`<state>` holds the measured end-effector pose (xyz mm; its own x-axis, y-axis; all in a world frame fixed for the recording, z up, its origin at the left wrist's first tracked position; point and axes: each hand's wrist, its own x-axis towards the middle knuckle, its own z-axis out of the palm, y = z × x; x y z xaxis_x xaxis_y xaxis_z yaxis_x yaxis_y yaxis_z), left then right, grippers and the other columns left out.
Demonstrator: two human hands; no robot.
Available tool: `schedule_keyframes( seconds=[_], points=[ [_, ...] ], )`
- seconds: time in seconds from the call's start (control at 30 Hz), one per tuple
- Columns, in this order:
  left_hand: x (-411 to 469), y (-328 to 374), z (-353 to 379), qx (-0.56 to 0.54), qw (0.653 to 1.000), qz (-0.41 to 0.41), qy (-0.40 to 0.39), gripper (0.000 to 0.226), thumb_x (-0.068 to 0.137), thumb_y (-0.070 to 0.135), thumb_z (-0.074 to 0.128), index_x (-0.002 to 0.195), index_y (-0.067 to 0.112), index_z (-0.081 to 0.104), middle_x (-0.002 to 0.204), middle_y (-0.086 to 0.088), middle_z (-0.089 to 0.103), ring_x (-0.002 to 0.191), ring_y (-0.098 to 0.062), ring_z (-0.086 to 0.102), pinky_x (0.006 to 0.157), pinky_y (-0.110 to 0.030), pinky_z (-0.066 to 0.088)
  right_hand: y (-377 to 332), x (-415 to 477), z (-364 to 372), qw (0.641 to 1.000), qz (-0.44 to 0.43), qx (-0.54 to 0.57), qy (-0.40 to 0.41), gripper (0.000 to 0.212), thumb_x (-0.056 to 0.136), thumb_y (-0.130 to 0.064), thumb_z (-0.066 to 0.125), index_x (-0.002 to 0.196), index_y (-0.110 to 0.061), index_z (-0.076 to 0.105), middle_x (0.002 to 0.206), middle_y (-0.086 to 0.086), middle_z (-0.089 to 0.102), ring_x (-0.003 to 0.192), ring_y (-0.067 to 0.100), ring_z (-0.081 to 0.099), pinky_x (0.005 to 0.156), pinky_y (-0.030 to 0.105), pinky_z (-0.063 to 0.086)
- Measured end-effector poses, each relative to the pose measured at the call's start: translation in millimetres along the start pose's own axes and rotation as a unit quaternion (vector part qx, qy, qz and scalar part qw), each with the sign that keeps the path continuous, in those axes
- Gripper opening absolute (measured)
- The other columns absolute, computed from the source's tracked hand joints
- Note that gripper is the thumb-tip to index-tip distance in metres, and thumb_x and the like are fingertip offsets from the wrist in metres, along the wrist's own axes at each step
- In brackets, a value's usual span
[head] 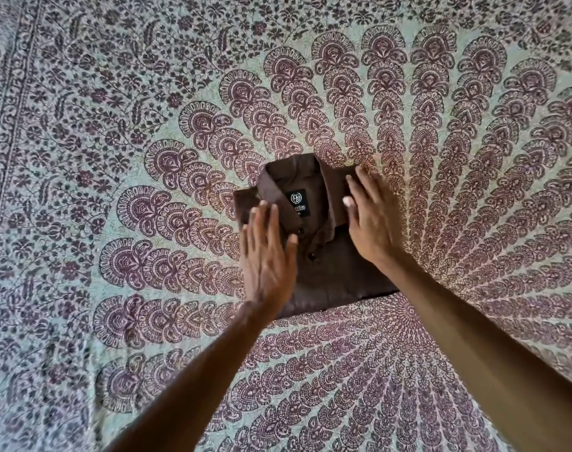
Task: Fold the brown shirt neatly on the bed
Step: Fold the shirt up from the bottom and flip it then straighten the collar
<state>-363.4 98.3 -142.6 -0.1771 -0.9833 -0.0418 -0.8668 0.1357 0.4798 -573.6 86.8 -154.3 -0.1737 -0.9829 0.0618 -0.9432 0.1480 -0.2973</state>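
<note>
The brown shirt (323, 256) lies on the bed as a compact folded rectangle, collar up and away from me, a black label showing inside the collar. My left hand (268, 252) rests flat on its left side, fingers straight and slightly spread. My right hand (374, 220) lies flat on the right shoulder of the shirt, fingers extended toward the collar. Neither hand grips any cloth. Both forearms reach in from the bottom of the head view.
A patterned bedsheet (147, 158) with maroon peacock-feather motifs on a pale ground covers the whole bed. A floral border strip (13, 125) runs along the far left side.
</note>
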Motion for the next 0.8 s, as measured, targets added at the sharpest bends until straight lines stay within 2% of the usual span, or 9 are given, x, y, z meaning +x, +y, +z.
schedule_keyframes(
  seconds=[0.13,0.23,0.33,0.4,0.47,0.57,0.63,0.7,0.8],
  points=[
    [-8,-14,17,0.014,0.999,-0.01,-0.034,0.061,0.1,0.043,0.032,0.151,0.012,0.022,0.159,-0.007,0.021,0.148,-0.021,0.016,0.12,-0.045,0.017,15,10,12,0.991,-0.033,-0.053,-0.114,0.055,0.102,-0.046,0.015,0.154,-0.027,0.02,0.163,0.0,0.014,0.149,0.031,0.012,0.117,0.054,0.018],
    [9,-8,4,-0.023,0.999,-0.025,0.013,0.053,0.098,0.035,0.046,0.146,0.018,0.032,0.148,-0.006,0.036,0.134,-0.022,0.037,0.109,-0.044,0.032,11,17,6,0.996,-0.017,-0.036,-0.084,0.049,0.103,-0.035,0.031,0.151,-0.022,0.03,0.16,0.002,0.024,0.148,0.032,0.014,0.117,0.057,0.017],
    [37,-9,-14,0.023,0.992,0.122,-0.013,0.055,0.091,0.035,0.057,0.143,0.027,0.04,0.145,-0.004,0.038,0.13,-0.023,0.038,0.105,-0.041,0.031,-3,13,-19,0.999,-0.012,0.021,0.032,0.043,0.091,-0.008,0.05,0.133,-0.015,0.053,0.144,0.003,0.049,0.137,0.03,0.036,0.111,0.048,0.03],
    [57,-14,-22,0.066,0.967,0.234,-0.077,0.048,0.09,0.042,0.055,0.135,0.03,0.051,0.146,0.0,0.041,0.135,-0.026,0.033,0.107,-0.045,0.025,-5,7,-34,0.994,-0.071,0.049,0.062,0.047,0.079,0.005,0.055,0.12,-0.016,0.062,0.13,0.004,0.056,0.121,0.03,0.047,0.102,0.043,0.038],
    [72,-15,-28,0.099,0.941,0.297,-0.127,0.037,0.088,0.038,0.058,0.124,0.032,0.06,0.141,0.003,0.048,0.134,-0.027,0.035,0.108,-0.046,0.022,-4,1,-43,0.987,-0.153,0.04,0.026,0.051,0.073,0.011,0.06,0.114,-0.018,0.067,0.123,0.005,0.056,0.11,0.028,0.049,0.093,0.039,0.041],
    [87,-9,-34,0.164,0.903,0.37,-0.142,0.033,0.076,0.023,0.069,0.108,0.029,0.066,0.121,0.0,0.058,0.119,-0.029,0.046,0.101,-0.049,0.032,-6,0,-45,0.971,-0.227,0.021,-0.071,0.031,0.079,-0.01,0.07,0.107,-0.024,0.071,0.114,0.002,0.055,0.101,0.024,0.047,0.087,0.039,0.043],
    [92,-6,-34,0.161,0.905,0.369,-0.137,0.026,0.074,0.026,0.069,0.1,0.026,0.068,0.108,0.0,0.06,0.111,-0.029,0.049,0.097,-0.049,0.034,-12,6,-42,0.965,-0.242,0.007,-0.103,0.017,0.079,-0.023,0.074,0.095,-0.028,0.073,0.106,-0.001,0.053,0.098,0.023,0.045,0.083,0.041,0.043],
    [91,-4,-29,0.102,0.941,0.292,-0.139,0.021,0.076,0.032,0.066,0.095,0.025,0.068,0.102,0.002,0.062,0.109,-0.028,0.047,0.096,-0.043,0.032,-19,14,-38,0.964,-0.242,0.007,-0.109,0.011,0.079,-0.032,0.074,0.09,-0.029,0.072,0.101,-0.002,0.052,0.097,0.023,0.045,0.08,0.042,0.043],
    [90,-2,-21,0.015,0.981,0.156,-0.114,0.016,0.076,0.036,0.071,0.09,0.028,0.07,0.099,0.007,0.063,0.111,-0.025,0.044,0.092,-0.029,0.023,-31,23,-29,0.968,-0.225,0.004,-0.115,0.025,0.08,-0.048,0.069,0.091,-0.026,0.07,0.097,0.0,0.052,0.097,0.023,0.046,0.079,0.039,0.04]
  ],
)
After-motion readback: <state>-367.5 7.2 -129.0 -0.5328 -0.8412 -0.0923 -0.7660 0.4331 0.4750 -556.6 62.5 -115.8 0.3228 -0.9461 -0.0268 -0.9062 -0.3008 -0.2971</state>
